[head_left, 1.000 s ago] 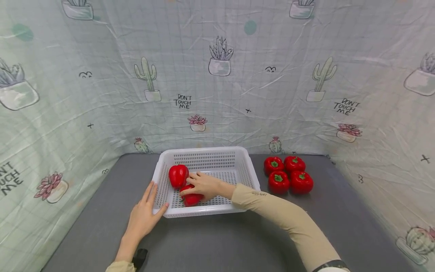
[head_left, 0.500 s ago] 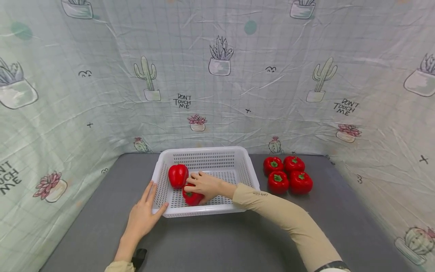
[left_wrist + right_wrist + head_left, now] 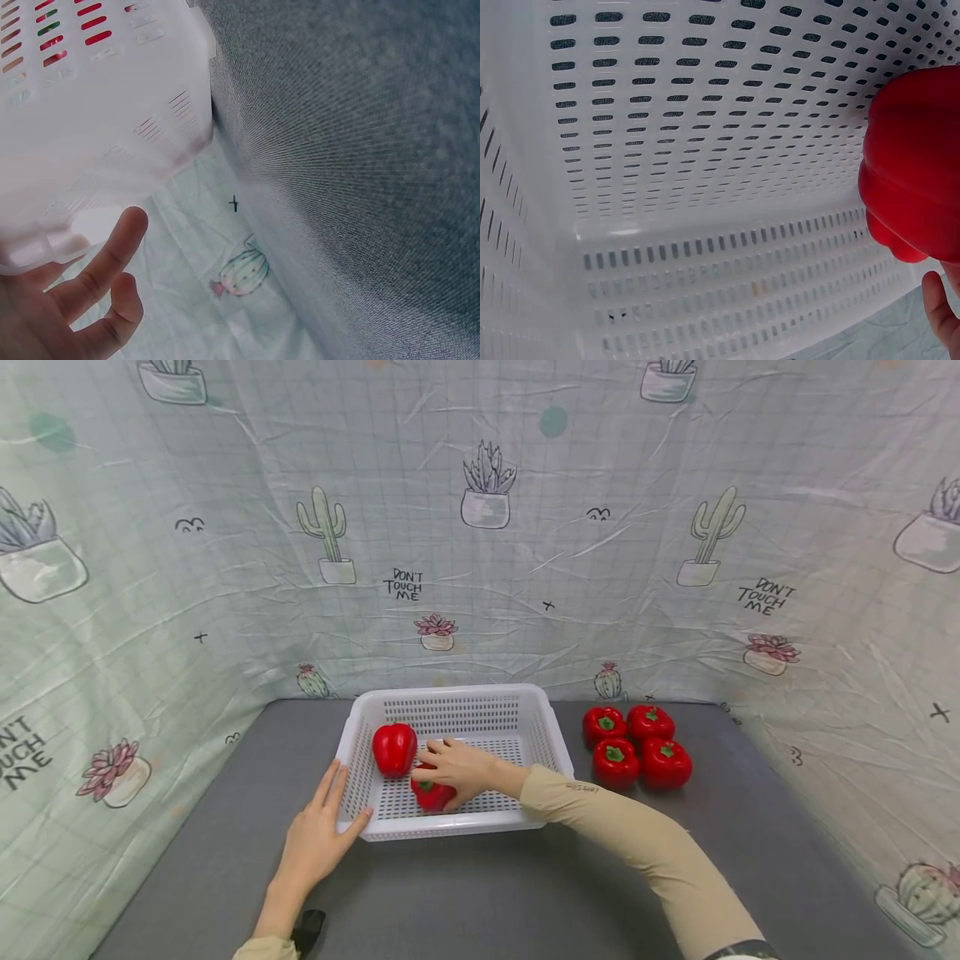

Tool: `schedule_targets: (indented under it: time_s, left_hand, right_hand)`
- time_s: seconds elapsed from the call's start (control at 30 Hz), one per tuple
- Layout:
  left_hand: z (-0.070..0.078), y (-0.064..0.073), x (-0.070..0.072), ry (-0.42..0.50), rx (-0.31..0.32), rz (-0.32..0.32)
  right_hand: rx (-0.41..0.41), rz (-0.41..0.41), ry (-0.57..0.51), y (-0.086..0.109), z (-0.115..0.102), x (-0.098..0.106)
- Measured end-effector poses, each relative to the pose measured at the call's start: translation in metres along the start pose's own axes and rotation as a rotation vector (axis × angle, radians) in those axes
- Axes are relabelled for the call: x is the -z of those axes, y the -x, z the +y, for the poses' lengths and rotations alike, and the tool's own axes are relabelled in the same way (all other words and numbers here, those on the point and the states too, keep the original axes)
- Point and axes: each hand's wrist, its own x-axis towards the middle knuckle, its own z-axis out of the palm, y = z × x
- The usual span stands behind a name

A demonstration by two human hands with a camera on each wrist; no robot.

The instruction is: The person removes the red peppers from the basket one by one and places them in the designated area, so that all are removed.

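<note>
Red pepper [image 3: 431, 797] is inside the basket [image 3: 465, 823], held in the curled grip of the right hand [image 3: 459, 770], while we count a second pepper [image 3: 394, 750] already in it, four peppers [image 3: 660, 763] remaining outside at the basket's right, and the left hand [image 3: 317, 837], fingers spread, against its left side.

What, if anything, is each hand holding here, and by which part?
The right hand holds the nearer red pepper in the white basket by its body, from above and the right. The left hand only rests against the basket rim.
</note>
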Motion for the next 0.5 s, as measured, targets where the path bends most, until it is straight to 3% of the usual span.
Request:
schedule_targets:
  time_s: [0.23,0.5]
  left_hand:
    - [-0.001,0.001,0.000,0.000,-0.007,0.008]
    - [-0.001,0.001,-0.001,-0.001,-0.013,0.021]
  right_hand:
    - [-0.028,-0.005,-0.002,0.005,0.005,0.010]
    - [-0.048,0.053,-0.044,0.015,0.017,0.024]
